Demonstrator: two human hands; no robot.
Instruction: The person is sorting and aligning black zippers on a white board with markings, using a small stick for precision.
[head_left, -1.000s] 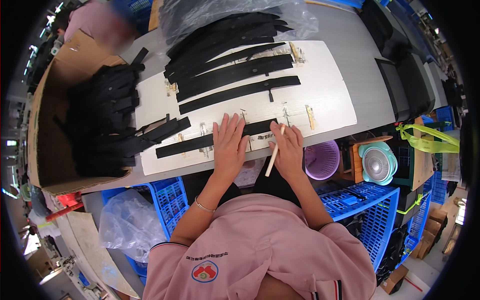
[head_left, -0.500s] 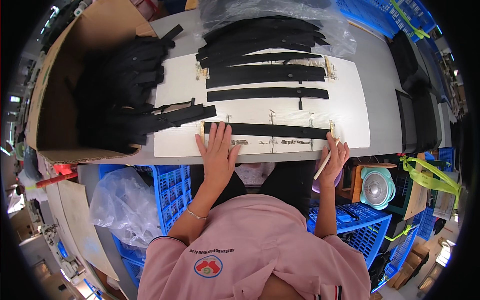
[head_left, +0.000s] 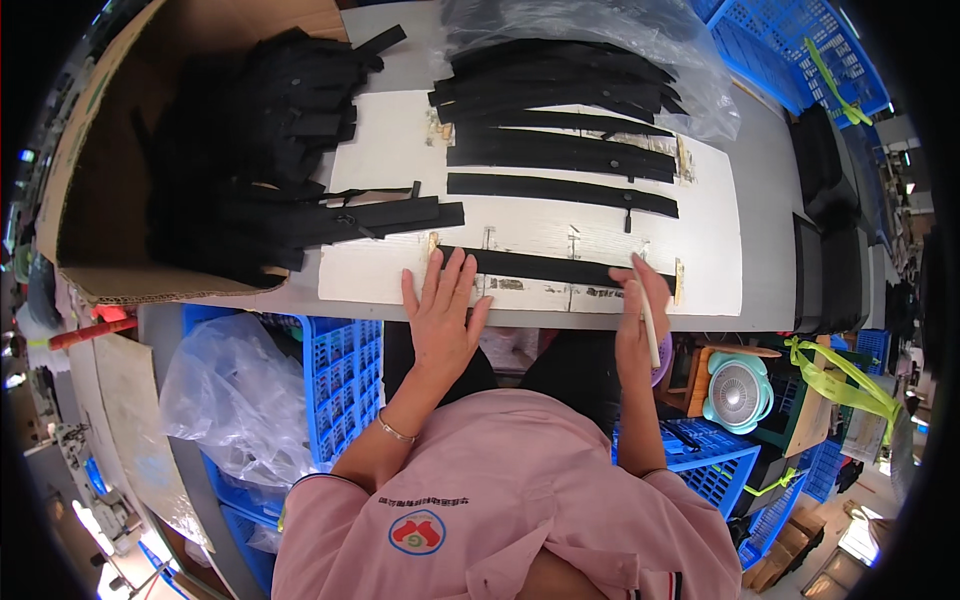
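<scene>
A black zipper strip (head_left: 540,266) lies along the near part of a white board (head_left: 380,282), over marks drawn on it. My left hand (head_left: 443,310) rests flat on the strip's left end, fingers spread. In my right hand (head_left: 637,315) is a slim white pencil (head_left: 650,325), held with its shaft slanting down toward the wrist. The fingertips of that hand touch the strip near its right end; the pencil's tip is hidden. Farther up the board lies another black zipper (head_left: 560,193) with its pull hanging down, and beyond it a fanned pile of black zippers (head_left: 560,75).
On the left, a cardboard box (head_left: 75,250) holds a heap of black zippers (head_left: 250,150), some reaching onto the board. Clear plastic (head_left: 590,22) lies behind the pile. Black cases (head_left: 825,230) stand at right. Below are blue crates (head_left: 345,370) and a teal fan (head_left: 738,392).
My right hand has shifted left from the strip's right end, the pencil turning more upright. My left hand stays on the left end. The whole view has swung slightly.
</scene>
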